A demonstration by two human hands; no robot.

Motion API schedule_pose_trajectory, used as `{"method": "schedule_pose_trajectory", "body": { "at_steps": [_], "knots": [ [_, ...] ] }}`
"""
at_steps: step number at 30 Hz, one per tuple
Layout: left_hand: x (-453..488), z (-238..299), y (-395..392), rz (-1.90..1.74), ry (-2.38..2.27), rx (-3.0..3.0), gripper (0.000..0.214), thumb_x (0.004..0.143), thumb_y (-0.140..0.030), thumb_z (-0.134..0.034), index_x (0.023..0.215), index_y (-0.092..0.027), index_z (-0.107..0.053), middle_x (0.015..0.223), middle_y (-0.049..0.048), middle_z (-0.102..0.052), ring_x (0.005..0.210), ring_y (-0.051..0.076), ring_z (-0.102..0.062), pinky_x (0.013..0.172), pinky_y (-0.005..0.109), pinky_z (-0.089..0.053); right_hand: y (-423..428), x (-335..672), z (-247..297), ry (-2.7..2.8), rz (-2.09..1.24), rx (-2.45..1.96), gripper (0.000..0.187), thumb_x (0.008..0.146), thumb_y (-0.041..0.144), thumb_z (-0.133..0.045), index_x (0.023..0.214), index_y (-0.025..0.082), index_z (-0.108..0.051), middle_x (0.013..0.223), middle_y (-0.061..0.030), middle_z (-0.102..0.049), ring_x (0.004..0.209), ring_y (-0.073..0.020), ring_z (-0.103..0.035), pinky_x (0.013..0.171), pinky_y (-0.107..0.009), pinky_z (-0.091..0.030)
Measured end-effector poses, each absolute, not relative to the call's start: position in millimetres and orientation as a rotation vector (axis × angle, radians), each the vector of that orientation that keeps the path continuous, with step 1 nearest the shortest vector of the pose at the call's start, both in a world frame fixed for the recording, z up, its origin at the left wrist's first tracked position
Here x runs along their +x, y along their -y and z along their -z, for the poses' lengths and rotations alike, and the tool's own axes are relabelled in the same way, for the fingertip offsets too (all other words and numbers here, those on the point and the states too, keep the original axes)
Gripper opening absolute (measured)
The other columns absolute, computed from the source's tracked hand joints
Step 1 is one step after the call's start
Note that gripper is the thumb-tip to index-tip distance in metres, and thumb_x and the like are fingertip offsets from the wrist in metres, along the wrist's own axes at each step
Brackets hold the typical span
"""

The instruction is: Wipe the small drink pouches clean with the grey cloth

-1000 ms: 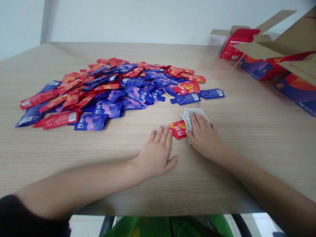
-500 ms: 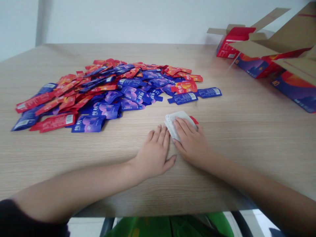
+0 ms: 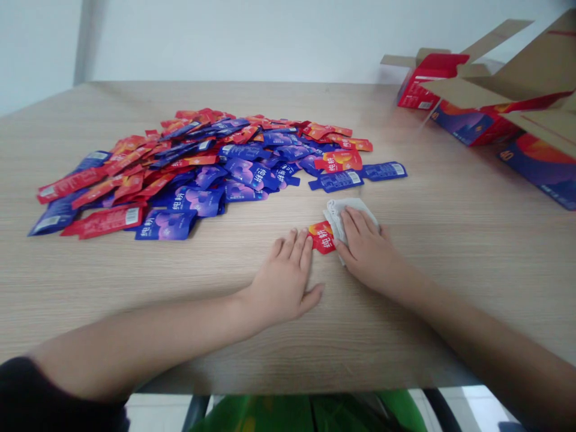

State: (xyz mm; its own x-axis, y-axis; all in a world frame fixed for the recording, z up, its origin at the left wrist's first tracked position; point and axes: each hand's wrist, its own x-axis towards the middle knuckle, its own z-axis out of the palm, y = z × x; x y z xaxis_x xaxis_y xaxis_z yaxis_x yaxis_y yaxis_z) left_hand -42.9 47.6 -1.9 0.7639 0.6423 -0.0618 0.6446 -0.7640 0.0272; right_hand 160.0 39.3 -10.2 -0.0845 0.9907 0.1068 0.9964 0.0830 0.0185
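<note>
My left hand [image 3: 283,277] lies flat on the wooden table, fingers spread, holding nothing. Its fingertips stop just short of a small red and orange sachet [image 3: 322,237] with white lettering. My right hand [image 3: 366,251] presses a folded white cloth [image 3: 346,216] onto the tabletop. The cloth's left edge touches the sachet and may overlap its right end.
A large heap of red and blue sachets [image 3: 180,171] covers the table [image 3: 450,258] beyond my hands. Opened cardboard cartons [image 3: 477,96] and printed boxes stand at the far right. Two blue sachets [image 3: 355,177] lie at the heap's right edge.
My right hand and the cloth have slid back right and slightly toward me, uncovering the red sachet that was mostly hidden half a second ago. My left hand has barely moved.
</note>
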Motion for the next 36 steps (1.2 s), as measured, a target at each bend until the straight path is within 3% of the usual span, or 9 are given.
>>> {"method": "schedule_pose_trajectory", "body": {
  "at_steps": [9,15,21,24,30,36],
  "knots": [
    [-45,3,-48,-0.001,-1.057,2.937,0.073,0.093,-0.052,-0.039,0.139,0.005,-0.046,0.151,0.0294,-0.038,0.144,0.042,-0.030,0.113,0.053,-0.029,-21,129,12,2.448,0.186,-1.750,0.058,0.096,0.034,-0.034,0.148,0.007,-0.039,0.157,-0.0170,-0.036,0.143,-0.0312,-0.032,0.107,-0.058,-0.032],
    [-44,3,-48,0.049,-1.072,2.935,0.081,0.093,-0.053,-0.039,0.148,0.006,-0.032,0.156,0.0286,-0.027,0.145,0.042,-0.028,0.113,0.053,-0.030,-32,154,9,2.348,0.141,-1.990,0.062,0.097,0.037,-0.031,0.150,0.004,-0.034,0.158,-0.0188,-0.033,0.144,-0.0324,-0.031,0.107,-0.060,-0.034],
    [-46,4,-49,0.035,-1.065,2.967,0.081,0.093,-0.055,-0.039,0.148,0.004,-0.033,0.156,0.0272,-0.030,0.144,0.042,-0.031,0.112,0.052,-0.032,-52,183,1,2.325,-0.026,-2.087,0.062,0.097,0.038,-0.031,0.151,0.007,-0.032,0.158,-0.0177,-0.034,0.143,-0.0320,-0.034,0.108,-0.057,-0.038],
    [-47,3,-53,-0.006,-1.061,2.990,0.075,0.094,-0.056,-0.039,0.144,0.001,-0.039,0.153,0.0262,-0.037,0.141,0.041,-0.036,0.109,0.051,-0.035,-57,188,-1,2.289,-0.026,-2.036,0.061,0.094,0.036,-0.039,0.148,0.008,-0.036,0.153,-0.0205,-0.040,0.139,-0.0334,-0.040,0.106,-0.054,-0.043],
    [-40,-9,-70,-0.125,-1.070,2.966,0.052,0.098,-0.052,-0.036,0.123,-0.011,-0.056,0.141,0.0177,-0.053,0.125,0.033,-0.050,0.098,0.047,-0.045,-67,203,-12,2.271,-0.128,-1.950,0.054,0.078,0.002,-0.043,0.130,0.012,-0.056,0.132,-0.0166,-0.058,0.118,-0.0270,-0.058,0.095,-0.038,-0.050],
    [-30,-10,-87,-0.167,-1.292,2.872,0.044,0.094,-0.047,-0.047,0.118,-0.011,-0.056,0.115,0.0146,-0.060,0.105,0.031,-0.054,0.089,0.045,-0.049,-70,207,-28,2.248,-0.178,-1.895,0.044,0.080,0.004,-0.047,0.118,0.015,-0.066,0.114,-0.0125,-0.069,0.102,-0.0253,-0.064,0.087,-0.035,-0.049]
  ]
}}
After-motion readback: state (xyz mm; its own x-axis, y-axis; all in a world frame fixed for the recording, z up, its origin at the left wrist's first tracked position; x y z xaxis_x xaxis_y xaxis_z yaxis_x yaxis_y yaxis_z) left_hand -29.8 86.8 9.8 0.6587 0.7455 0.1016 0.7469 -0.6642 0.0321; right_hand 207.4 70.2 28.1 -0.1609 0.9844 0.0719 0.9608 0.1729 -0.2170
